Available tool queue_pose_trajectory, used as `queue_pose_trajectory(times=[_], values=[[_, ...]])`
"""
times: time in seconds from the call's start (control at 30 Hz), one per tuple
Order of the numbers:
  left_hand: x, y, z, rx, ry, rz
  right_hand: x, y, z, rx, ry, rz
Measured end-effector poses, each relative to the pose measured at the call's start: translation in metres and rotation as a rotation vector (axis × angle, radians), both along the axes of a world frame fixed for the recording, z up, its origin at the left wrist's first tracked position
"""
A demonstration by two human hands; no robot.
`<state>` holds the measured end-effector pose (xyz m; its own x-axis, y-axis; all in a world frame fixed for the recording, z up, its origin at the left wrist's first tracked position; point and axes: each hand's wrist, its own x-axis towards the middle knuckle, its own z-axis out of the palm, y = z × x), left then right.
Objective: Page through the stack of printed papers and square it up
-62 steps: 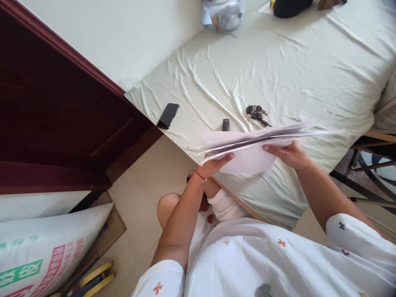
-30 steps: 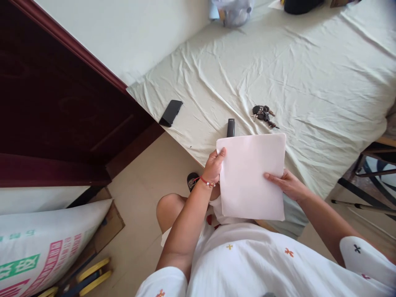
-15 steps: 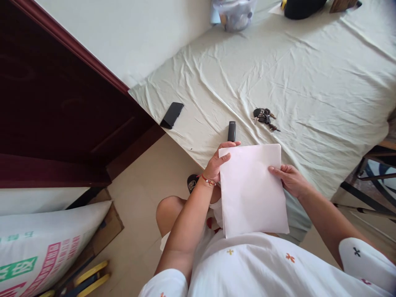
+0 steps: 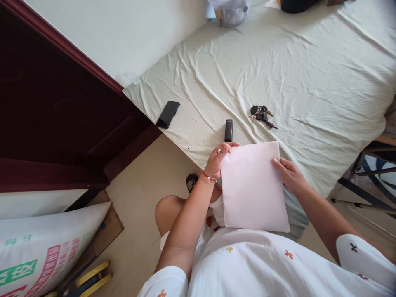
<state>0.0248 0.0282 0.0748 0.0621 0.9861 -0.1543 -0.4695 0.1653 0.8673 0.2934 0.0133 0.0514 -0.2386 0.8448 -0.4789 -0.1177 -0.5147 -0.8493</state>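
Note:
A stack of white paper (image 4: 254, 189) is held between my two hands, over my lap and the table's near edge. My left hand (image 4: 218, 159) grips its upper left corner, thumb on top and fingers at the far edge. On the right side, my right hand (image 4: 289, 175) pinches the edge, with the thumb on the top sheet and the other fingers partly hidden. Just beyond the left fingertips lies a small black stapler-like object (image 4: 228, 130). A bunch of keys (image 4: 262, 115) rests on the cloth past the paper.
A pale green cloth (image 4: 303, 82) with wrinkles covers the table. Near its left edge lies a black phone-like object (image 4: 168, 114). A clear plastic tub (image 4: 232, 14) stands at the back. On the floor at left is a printed white sack (image 4: 46, 243); a folding chair frame (image 4: 368, 194) is at right.
The sheets look more evenly lined up at the lower left. My right hand has moved slightly up and right along the paper's edge. My left thumb has shifted toward the corner.

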Motion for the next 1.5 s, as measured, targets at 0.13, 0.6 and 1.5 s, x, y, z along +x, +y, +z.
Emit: queue_pose_trajectory(times=[0.13, 0.6, 1.5], values=[[-0.004, 0.006, -0.012, -0.093, 0.038, 0.055, -0.002, 0.004, 0.004, 0.009, -0.084, -0.005], [-0.016, 0.014, -0.035, -0.265, 0.403, 0.11, 0.001, 0.012, 0.006, 0.014, -0.181, -0.018], [-0.01, 0.033, -0.051, -0.311, 0.687, 0.312, -0.009, 0.032, 0.005, -0.011, -0.288, -0.076]])
